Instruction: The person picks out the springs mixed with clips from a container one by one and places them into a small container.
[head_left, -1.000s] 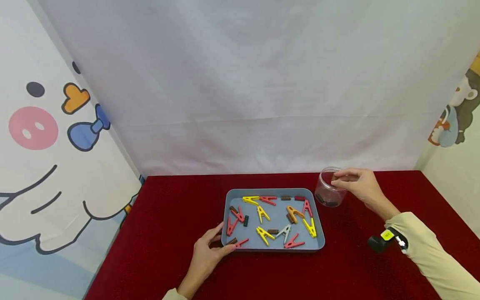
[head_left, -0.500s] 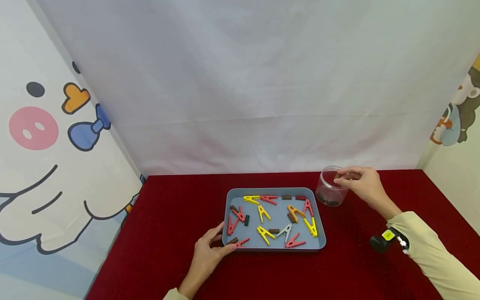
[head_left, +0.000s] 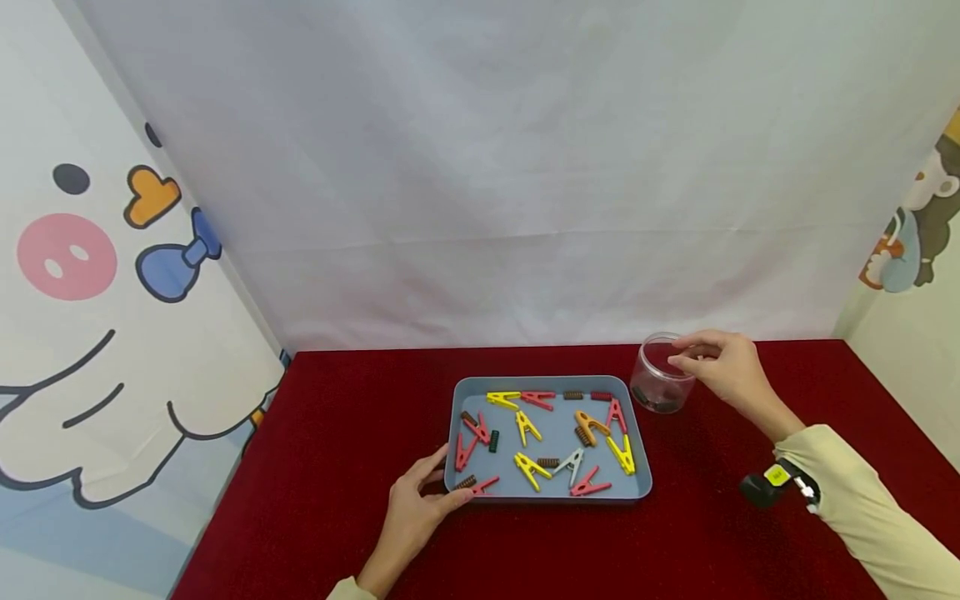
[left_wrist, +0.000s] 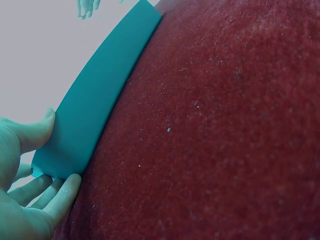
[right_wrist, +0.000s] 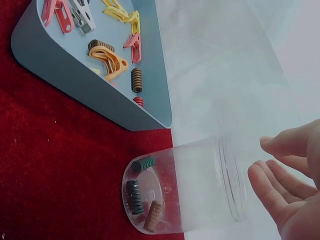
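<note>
My left hand [head_left: 412,504] holds the near left corner of a blue-grey tray [head_left: 555,429], thumb at the near rim and fingers against the outer wall. In the tray lie red, yellow, orange and grey plastic spring clamps, such as the orange clamp [head_left: 590,428], among several loose coil springs. Over the mouth of a clear plastic jar [right_wrist: 200,185] hovers my right hand [head_left: 727,375], thumb and fingers apart and nothing between them. Inside the jar, a brown spring [right_wrist: 153,216] lies on the bottom beside a green spring [right_wrist: 143,164] and a darker spring [right_wrist: 134,197].
The tray and jar stand on a red cloth-covered table [head_left: 337,433], the jar just right of the tray's far right corner. A white curtain [head_left: 487,208] hangs behind the table's far edge. Printed cartoon panels flank both sides.
The brown spring between my right fingertips has been let go into the jar, and the fingers have parted. My left hand keeps its place on the tray.
</note>
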